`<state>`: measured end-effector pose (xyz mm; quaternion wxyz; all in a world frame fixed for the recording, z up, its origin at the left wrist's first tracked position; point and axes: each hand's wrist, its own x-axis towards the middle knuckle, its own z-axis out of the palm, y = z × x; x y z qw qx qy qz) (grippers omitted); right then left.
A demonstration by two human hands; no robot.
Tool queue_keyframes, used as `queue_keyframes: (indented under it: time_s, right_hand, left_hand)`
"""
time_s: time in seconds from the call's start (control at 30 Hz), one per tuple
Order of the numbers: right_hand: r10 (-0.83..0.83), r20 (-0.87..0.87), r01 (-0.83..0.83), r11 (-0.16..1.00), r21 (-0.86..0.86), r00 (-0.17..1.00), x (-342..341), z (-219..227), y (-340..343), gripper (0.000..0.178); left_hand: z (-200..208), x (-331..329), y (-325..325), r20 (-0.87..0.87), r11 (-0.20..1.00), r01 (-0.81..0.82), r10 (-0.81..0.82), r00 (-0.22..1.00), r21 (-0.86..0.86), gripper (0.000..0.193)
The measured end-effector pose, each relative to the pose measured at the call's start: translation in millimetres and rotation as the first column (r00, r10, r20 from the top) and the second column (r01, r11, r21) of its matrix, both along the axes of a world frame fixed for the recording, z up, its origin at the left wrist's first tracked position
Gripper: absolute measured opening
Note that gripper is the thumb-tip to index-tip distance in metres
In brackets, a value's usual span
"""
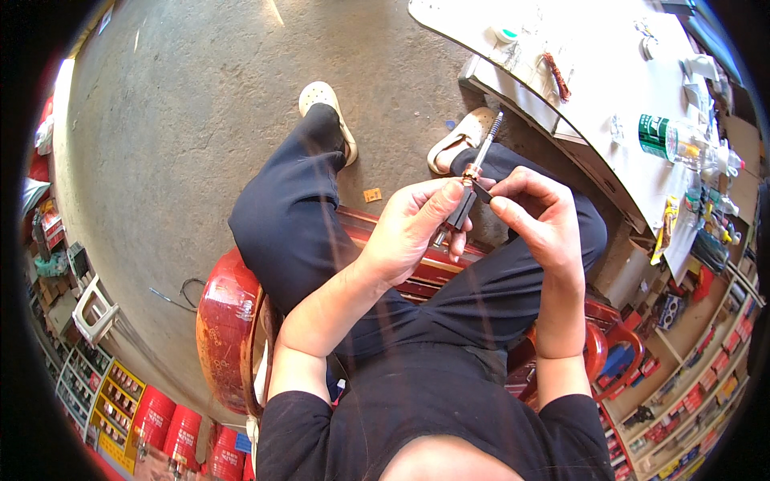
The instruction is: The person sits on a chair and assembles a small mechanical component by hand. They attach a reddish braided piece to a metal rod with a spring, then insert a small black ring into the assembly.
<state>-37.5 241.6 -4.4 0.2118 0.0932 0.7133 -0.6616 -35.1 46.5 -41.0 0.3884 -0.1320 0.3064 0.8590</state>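
Observation:
Above my lap I hold a slim part with a dark, flat-sided body [460, 211] and a long metal rod that points away toward the desk. Spiral ridges, thread or spring, show near the rod's tip [495, 128]. Copper-coloured rings or windings [472, 171] sit where rod and body meet. My left hand [421, 220] is closed round the body, thumb on top. My right hand [541, 212] pinches a small black strip-like piece [481, 191] against the part, just beside the copper area. Whether that piece is attached, I cannot tell.
A white desk [593, 88] curves along the right, bearing a clear bottle with a green label [666, 138] and a reddish-brown bundle [556, 77]. I sit on a red wooden chair [228, 333]. Red drums [168, 425] and stocked shelves stand lower left; more shelves [706, 377] line the right.

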Motion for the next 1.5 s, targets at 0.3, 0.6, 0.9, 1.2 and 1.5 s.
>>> queue_keyframes:
  time_s: [0.3,0.6,0.9,1.2,1.5]
  right_hand:
    - [0.069,-0.202,-0.005,0.954,0.299,0.977,0,8,-9,0.009]
    - [0.131,-0.314,0.016,0.904,0.427,0.940,-2,16,-19,0.010]
    - [0.185,-0.488,0.145,0.814,0.562,0.853,7,12,-27,0.017]
    - [0.101,-0.544,0.244,0.815,0.525,0.833,14,4,-32,0.018]
    - [0.253,-0.617,0.248,0.753,0.609,0.745,15,5,-29,0.017]
  left_hand:
    - [-1,0,-2,-0.001,0.999,0.010,-0.010,1.000,-0.030,0.032]
    - [2,-1,-2,0.013,0.997,-0.011,0.012,1.000,-0.077,0.030]
    - [1,0,-1,0.087,1.000,-0.030,0.030,0.996,-0.005,0.032]
    - [-5,2,0,0.048,0.999,-0.042,0.041,0.998,0.026,0.035]
    - [-1,1,-2,0.023,0.996,-0.015,0.013,1.000,0.084,0.037]
